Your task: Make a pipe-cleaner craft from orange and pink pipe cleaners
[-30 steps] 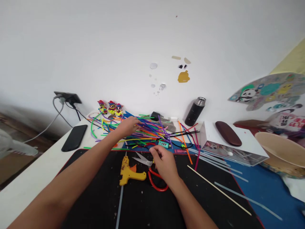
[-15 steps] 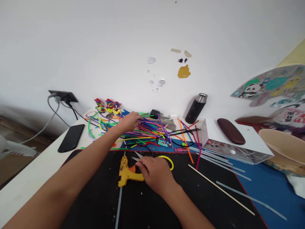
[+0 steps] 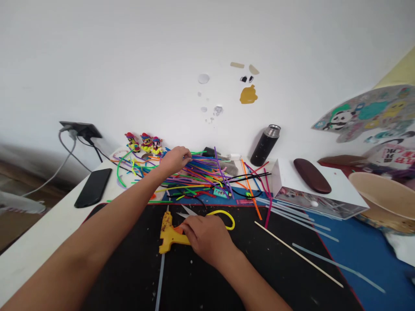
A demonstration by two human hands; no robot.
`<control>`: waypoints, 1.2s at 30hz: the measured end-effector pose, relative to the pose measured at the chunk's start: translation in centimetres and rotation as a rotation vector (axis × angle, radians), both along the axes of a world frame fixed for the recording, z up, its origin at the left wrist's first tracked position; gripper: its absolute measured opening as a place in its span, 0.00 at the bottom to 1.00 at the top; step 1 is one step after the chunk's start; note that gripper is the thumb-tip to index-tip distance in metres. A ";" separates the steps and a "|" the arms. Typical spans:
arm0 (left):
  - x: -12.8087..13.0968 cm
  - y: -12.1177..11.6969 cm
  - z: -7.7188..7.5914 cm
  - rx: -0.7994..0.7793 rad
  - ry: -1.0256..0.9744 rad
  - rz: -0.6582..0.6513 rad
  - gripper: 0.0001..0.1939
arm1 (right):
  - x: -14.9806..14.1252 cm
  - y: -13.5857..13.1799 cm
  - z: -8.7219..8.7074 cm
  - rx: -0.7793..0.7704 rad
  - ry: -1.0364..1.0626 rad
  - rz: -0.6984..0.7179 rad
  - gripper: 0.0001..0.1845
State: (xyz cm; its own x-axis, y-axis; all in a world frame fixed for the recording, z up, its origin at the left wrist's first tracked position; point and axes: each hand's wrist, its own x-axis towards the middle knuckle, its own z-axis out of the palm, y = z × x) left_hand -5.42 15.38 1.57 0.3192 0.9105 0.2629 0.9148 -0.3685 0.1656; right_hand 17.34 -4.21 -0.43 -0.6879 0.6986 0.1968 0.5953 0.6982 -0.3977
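My left hand (image 3: 175, 159) reaches to the back of the table, its fingers closed down into a pile of coloured pipe cleaners (image 3: 201, 175). My right hand (image 3: 204, 235) rests on the black mat (image 3: 194, 280), fingers curled over the handle of a yellow glue gun (image 3: 168, 231) and covering most of a pair of scissors (image 3: 186, 211), whose blades stick out behind it. A bent yellow pipe cleaner (image 3: 225, 216) loops out from behind this hand. A clear glue stick (image 3: 158, 280) trails from the gun toward me.
A black phone (image 3: 93, 187) lies at the left. Three small figures (image 3: 144, 142) stand by the wall. A black flask (image 3: 265, 146), a white box (image 3: 311, 190) with a brown case, a thin wooden stick (image 3: 298, 255) and a beige bowl (image 3: 382, 196) are at the right.
My right hand moved from the scissors' red handles left and nearer, onto the glue gun handle. A yellow pipe cleaner loop now shows beside it. My left hand shifted slightly further back in the pile.
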 end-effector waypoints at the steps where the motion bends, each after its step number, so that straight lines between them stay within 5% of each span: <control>1: 0.1 0.0 0.1 0.002 -0.004 0.002 0.09 | 0.0 0.0 0.1 0.000 -0.008 0.001 0.15; 9: 0.4 -0.5 -0.2 -0.014 0.053 -0.050 0.12 | 0.0 0.1 0.6 -0.048 -0.074 -0.006 0.14; 16: -0.5 0.6 -1.3 -0.044 0.205 -0.098 0.32 | -0.3 0.1 0.8 -0.046 -0.104 0.019 0.13; 21: -0.5 1.3 -2.0 -0.065 0.276 -0.065 0.24 | -0.4 0.0 0.5 -0.033 -0.122 0.026 0.13; 28: -1.2 1.6 -0.3 -0.060 0.307 -0.099 0.11 | -0.6 -0.1 0.3 -0.047 -0.146 0.014 0.15; 36: -0.8 -0.2 2.1 -0.075 0.257 -0.097 0.14 | -0.2 0.1 0.5 -0.037 -0.111 0.030 0.14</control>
State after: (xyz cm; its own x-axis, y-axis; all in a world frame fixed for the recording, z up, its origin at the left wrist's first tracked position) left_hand -6.23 15.17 3.63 0.4533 0.8862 0.0954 0.8913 -0.4519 -0.0375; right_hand 17.14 -4.09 0.06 -0.7245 0.6830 0.0924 0.6164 0.7021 -0.3565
